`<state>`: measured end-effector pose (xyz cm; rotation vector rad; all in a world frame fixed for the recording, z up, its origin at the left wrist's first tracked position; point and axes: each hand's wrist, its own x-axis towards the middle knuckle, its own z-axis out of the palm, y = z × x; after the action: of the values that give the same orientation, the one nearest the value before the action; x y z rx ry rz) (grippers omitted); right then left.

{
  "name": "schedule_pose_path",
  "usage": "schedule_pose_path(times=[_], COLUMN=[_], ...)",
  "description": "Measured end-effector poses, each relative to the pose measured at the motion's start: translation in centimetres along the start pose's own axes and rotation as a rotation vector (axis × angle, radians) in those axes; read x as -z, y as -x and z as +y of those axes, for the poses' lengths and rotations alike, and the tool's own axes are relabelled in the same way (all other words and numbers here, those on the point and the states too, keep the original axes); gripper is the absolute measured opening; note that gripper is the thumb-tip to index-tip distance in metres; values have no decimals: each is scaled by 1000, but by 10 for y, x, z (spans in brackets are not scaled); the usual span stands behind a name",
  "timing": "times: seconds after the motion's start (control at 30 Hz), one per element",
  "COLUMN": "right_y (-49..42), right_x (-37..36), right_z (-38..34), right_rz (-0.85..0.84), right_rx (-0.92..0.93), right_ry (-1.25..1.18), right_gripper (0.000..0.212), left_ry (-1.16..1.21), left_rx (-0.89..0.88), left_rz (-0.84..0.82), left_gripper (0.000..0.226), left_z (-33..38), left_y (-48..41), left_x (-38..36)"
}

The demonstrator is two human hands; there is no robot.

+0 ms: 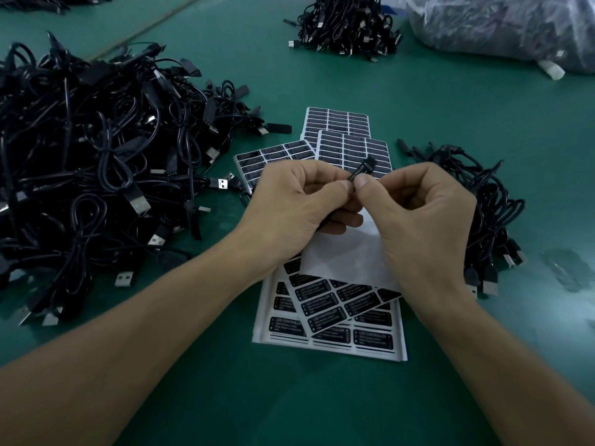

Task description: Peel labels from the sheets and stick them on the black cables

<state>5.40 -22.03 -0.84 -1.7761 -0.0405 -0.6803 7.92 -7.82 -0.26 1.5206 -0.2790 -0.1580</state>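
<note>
**Both hands pinch one cable above the sheets**

The left hand [299, 207] and right hand [418, 214] meet above the middle of the green table [322, 407]. Their thumbs and forefingers pinch a black cable [363, 167] from either side, with the thumb tips nearly touching. The other fingers [341, 218] of the left hand curl under the cable, and those of the right hand fold toward the palm. The cable's short flat end sticks up and away from the thumbs. A label [353, 177] with white lettering lies along it, right at the thumb tips. Whether the label is fully stuck down cannot be told.

Under the hands lie the near sheets [331, 320] in a loose stack. A bare white backing sheet [347, 255] lies on top of them, partly beneath the right hand. The far sheets [351, 146] lie fanned just beyond the hands.

A big pile [96, 162] of cables fills the left of the table. A small pile [483, 201] sits just beside the right hand, and a far pile [347, 24] lies well apart at the back. A plastic bag [502, 24] lies at the far right.
</note>
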Motion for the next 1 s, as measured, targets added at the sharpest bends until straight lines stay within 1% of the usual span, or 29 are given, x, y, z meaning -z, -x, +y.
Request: schedule_pose_path(times=[0.17,0.23,0.27,0.43,0.53,0.63,0.7,0.77,0.8,0.87,0.93,1.0], right_y=[-2,-3,-3,-2,-1,1,2,3,4,6,9,11], right_x=[0,0,1,3,3,1,1,0,-1,-2,-3,-4], right_z=[2,2,2,0,-2,-7,-8,-6,-5,-2,0,0], right_rz=[-43,-63,-69,-95,-115,-157,-161,-177,-202,-285,-382,-460], right_rx=[-30,-18,-10,24,51,88,82,42,15,-7,31,75], right_ry=[-28,-29,-33,-16,-4,-10,-28,-5,20,111,259,336], right_gripper=[13,8,4,11,13,14,14,15,19,26,35,44], left_ry=[-44,-100,-146,-439,-656,-806,-792,-680,-626,-549,-444,-320], left_rx=[-12,-46,-73,-256,-420,-498,-501,-474,-465,-468,-469,-451], left_rz=[-40,-44,-44,-41,-14,29,32,54,87,162,188,186], left_gripper=[13,15,14,9,12,17,16,15,16,12,3,6], left_z=[0,-1,-2,-1,1,2,2,4,5,11,16,20], left_y=[1,1,1,1,-1,-3,-4,-6,-6,-6,-6,-6], left_x=[0,1,1,6,11,15,16,17,18,20,22,23])
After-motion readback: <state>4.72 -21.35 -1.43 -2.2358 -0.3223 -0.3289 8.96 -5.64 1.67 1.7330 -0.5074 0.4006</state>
